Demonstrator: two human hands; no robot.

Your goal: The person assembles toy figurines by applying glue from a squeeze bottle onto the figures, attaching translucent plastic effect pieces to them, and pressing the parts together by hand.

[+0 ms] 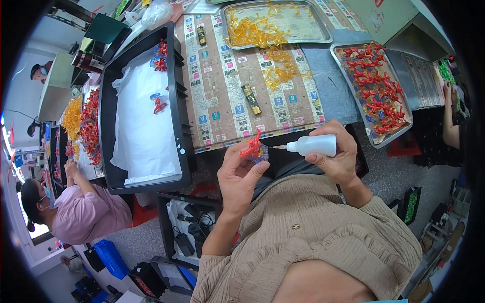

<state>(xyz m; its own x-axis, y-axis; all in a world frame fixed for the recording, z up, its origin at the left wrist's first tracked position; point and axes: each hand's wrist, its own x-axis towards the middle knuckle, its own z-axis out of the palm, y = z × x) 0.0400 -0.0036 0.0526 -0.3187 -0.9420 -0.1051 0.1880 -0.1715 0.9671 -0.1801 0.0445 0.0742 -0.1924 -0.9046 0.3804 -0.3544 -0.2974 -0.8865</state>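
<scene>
red figure [251,147] and white bottle [317,145], tip to side

the left hand [236,177] is pinching the red figure and the clear bluish piece [261,155] at its base, thumb and fingers closing narrowly around them. the figure is rising out of those fingers, its long axis pointing away from the body, toward the near edge of the worktop [222,113]. the right hand [345,155] is gripping the bottle by its rear part, whose long axis is lying roughly level, left to right. its thin nozzle [279,147] is pointing leftward out of the right fingers and ending just beside the bluish piece; whether they are touching, i cannot tell. a black tray [185,136] is lying to the left of the left fingers.
</scene>
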